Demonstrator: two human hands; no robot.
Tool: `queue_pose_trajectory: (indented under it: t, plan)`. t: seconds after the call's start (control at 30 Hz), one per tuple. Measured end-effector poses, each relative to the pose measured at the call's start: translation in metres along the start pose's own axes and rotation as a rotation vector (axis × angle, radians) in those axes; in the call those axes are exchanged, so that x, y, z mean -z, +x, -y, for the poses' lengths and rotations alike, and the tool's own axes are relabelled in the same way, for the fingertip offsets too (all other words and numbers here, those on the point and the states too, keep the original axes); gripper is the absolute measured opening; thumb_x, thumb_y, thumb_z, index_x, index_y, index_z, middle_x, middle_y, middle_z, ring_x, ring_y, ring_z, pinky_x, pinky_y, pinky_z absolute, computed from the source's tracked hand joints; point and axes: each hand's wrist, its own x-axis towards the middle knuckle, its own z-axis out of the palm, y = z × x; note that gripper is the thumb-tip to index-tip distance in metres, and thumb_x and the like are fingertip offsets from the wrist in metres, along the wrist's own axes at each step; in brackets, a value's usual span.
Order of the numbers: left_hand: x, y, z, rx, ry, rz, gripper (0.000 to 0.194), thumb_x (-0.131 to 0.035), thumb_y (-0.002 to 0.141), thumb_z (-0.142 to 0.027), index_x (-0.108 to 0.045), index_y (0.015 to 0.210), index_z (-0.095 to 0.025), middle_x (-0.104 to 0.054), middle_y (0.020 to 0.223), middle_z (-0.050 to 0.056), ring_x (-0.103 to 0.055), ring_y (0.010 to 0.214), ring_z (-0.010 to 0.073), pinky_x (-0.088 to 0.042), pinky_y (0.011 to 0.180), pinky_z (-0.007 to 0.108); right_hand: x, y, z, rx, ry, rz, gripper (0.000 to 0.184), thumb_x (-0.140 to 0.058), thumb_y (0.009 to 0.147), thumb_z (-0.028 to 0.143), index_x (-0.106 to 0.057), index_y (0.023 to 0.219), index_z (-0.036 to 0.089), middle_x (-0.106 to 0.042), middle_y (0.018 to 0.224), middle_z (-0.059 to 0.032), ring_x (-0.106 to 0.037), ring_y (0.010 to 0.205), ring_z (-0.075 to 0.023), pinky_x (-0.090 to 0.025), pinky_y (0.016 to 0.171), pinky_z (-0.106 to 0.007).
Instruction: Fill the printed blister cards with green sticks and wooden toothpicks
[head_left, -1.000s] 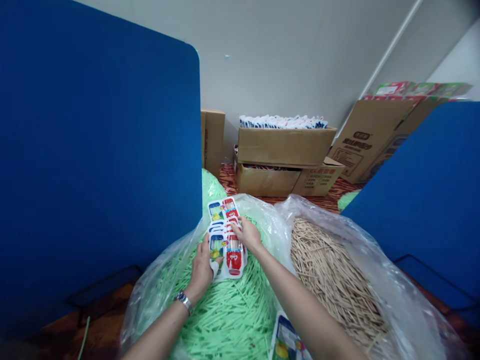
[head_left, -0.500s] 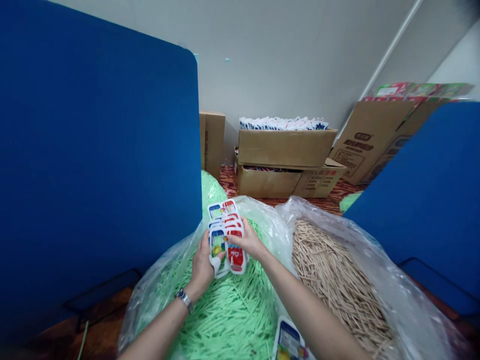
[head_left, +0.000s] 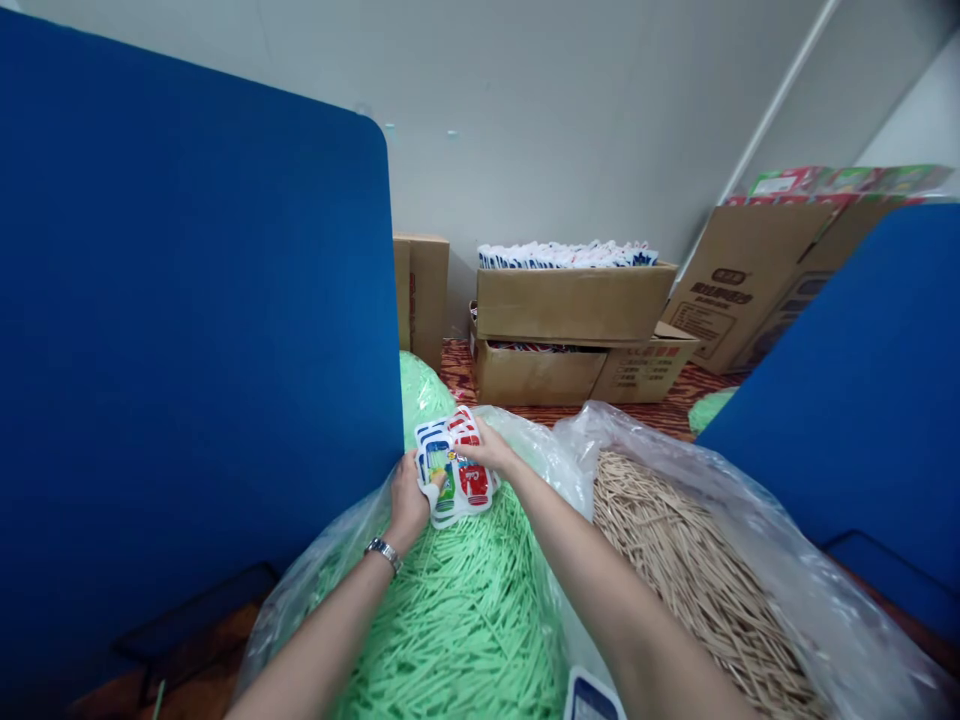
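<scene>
A small stack of flat printed packets (head_left: 474, 488), each with a blue-green half and a red half, is held between my hands. My left hand (head_left: 409, 502) grips its left side, thumb across the front, with something white around that thumb. At the upper right edge, my right hand (head_left: 491, 450) has its fingers closed on the stack. Beneath both hands lie light green thin sticks (head_left: 457, 610) in a clear plastic bag (head_left: 300, 590). Another blue-and-white packet (head_left: 592, 700) shows partly at the bottom edge, near my right forearm.
Right of the green sticks, a second clear bag (head_left: 795, 570) holds brown sticks (head_left: 682, 560). Blue panels stand left (head_left: 202, 300) and right (head_left: 847, 400). By the wall, a cardboard box (head_left: 570, 305) full of packets sits on another box (head_left: 532, 375).
The packets, spread in a longer overlapping row before, are now bunched closer together and turned slightly. My right hand has shifted up along them. The camera view has moved a little.
</scene>
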Motion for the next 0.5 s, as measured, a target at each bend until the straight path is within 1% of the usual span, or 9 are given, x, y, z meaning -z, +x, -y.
queue_pose_trajectory:
  t: [0.07, 0.13, 0.2, 0.23, 0.3, 0.33, 0.4, 0.43, 0.5]
  plan:
    - [0.000, 0.000, 0.002, -0.015, -0.010, 0.002, 0.047, -0.066, 0.074, -0.026, -0.050, 0.117, -0.016, -0.063, 0.104, 0.011, -0.061, 0.095, 0.0245, -0.046, 0.080, 0.035, 0.000, -0.005, 0.004, -0.009, -0.023, -0.015, 0.044, -0.074, 0.061, 0.032, -0.056, 0.099, 0.020, -0.065, 0.075, 0.0029, -0.060, 0.071, -0.0187, -0.049, 0.072, -0.035]
    - [0.000, 0.000, 0.003, -0.007, -0.047, -0.003, 0.052, -0.070, 0.071, -0.028, -0.050, 0.118, -0.016, -0.062, 0.107, 0.011, -0.060, 0.097, 0.0248, -0.046, 0.082, 0.036, 0.001, -0.015, 0.011, 0.007, -0.026, -0.037, 0.054, -0.073, 0.063, 0.032, -0.051, 0.111, 0.021, -0.066, 0.081, 0.0027, -0.062, 0.074, -0.0184, -0.049, 0.074, -0.035]
    - [0.001, -0.002, 0.002, 0.041, -0.130, -0.002, 0.068, -0.075, 0.066, -0.030, -0.045, 0.125, -0.017, -0.059, 0.113, 0.012, -0.060, 0.098, 0.0249, -0.048, 0.082, 0.036, 0.007, -0.032, 0.022, 0.064, 0.014, -0.048, 0.063, -0.073, 0.065, 0.031, -0.045, 0.121, 0.023, -0.067, 0.089, 0.0014, -0.063, 0.079, -0.0184, -0.050, 0.077, -0.034]
    - [0.003, -0.005, 0.000, 0.071, -0.193, 0.010, 0.078, -0.077, 0.064, -0.031, -0.041, 0.131, -0.017, -0.056, 0.119, 0.014, -0.061, 0.098, 0.0248, -0.049, 0.081, 0.036, 0.012, -0.044, 0.029, 0.098, 0.054, -0.042, 0.063, -0.073, 0.067, 0.031, -0.044, 0.123, 0.023, -0.067, 0.092, 0.0003, -0.064, 0.081, -0.0184, -0.051, 0.078, -0.034]
    - [0.009, -0.016, -0.008, 0.118, -0.336, 0.068, 0.094, -0.079, 0.062, -0.032, -0.029, 0.141, -0.019, -0.048, 0.131, 0.018, -0.061, 0.102, 0.0250, -0.052, 0.079, 0.034, 0.025, -0.074, 0.042, 0.149, 0.170, -0.001, 0.057, -0.072, 0.070, 0.032, -0.047, 0.121, 0.023, -0.068, 0.098, -0.0022, -0.065, 0.086, -0.0189, -0.052, 0.079, -0.035]
    - [0.012, -0.025, -0.014, 0.126, -0.413, 0.112, 0.099, -0.079, 0.061, -0.032, -0.024, 0.143, -0.021, -0.044, 0.136, 0.019, -0.060, 0.105, 0.0256, -0.052, 0.079, 0.033, 0.032, -0.091, 0.048, 0.153, 0.236, 0.024, 0.054, -0.071, 0.072, 0.033, -0.048, 0.119, 0.022, -0.068, 0.100, -0.0031, -0.065, 0.086, -0.0191, -0.053, 0.079, -0.035]
    - [0.020, -0.046, -0.031, 0.116, -0.576, 0.229, 0.100, -0.081, 0.060, -0.031, -0.025, 0.143, -0.024, -0.042, 0.141, 0.018, -0.056, 0.115, 0.0275, -0.053, 0.082, 0.033, 0.048, -0.129, 0.057, 0.138, 0.357, 0.059, 0.050, -0.072, 0.073, 0.034, -0.050, 0.115, 0.022, -0.067, 0.101, -0.0036, -0.066, 0.085, -0.0190, -0.055, 0.077, -0.035]
    - [0.023, -0.058, -0.041, 0.105, -0.684, 0.319, 0.097, -0.082, 0.059, -0.030, -0.030, 0.141, -0.023, -0.048, 0.136, 0.017, -0.057, 0.113, 0.0275, -0.053, 0.084, 0.035, 0.055, -0.148, 0.061, 0.127, 0.391, 0.058, 0.049, -0.073, 0.071, 0.034, -0.051, 0.113, 0.022, -0.068, 0.099, -0.0034, -0.067, 0.084, -0.0189, -0.056, 0.076, -0.035]
    - [0.026, -0.082, -0.061, 0.123, -0.881, 0.553, 0.086, -0.084, 0.057, -0.027, -0.042, 0.131, -0.018, -0.062, 0.121, 0.015, -0.065, 0.102, 0.0283, -0.054, 0.085, 0.041, 0.068, -0.183, 0.062, 0.104, 0.425, 0.053, 0.053, -0.077, 0.067, 0.033, -0.052, 0.112, 0.021, -0.068, 0.098, -0.0035, -0.067, 0.085, -0.0191, -0.057, 0.076, -0.035]
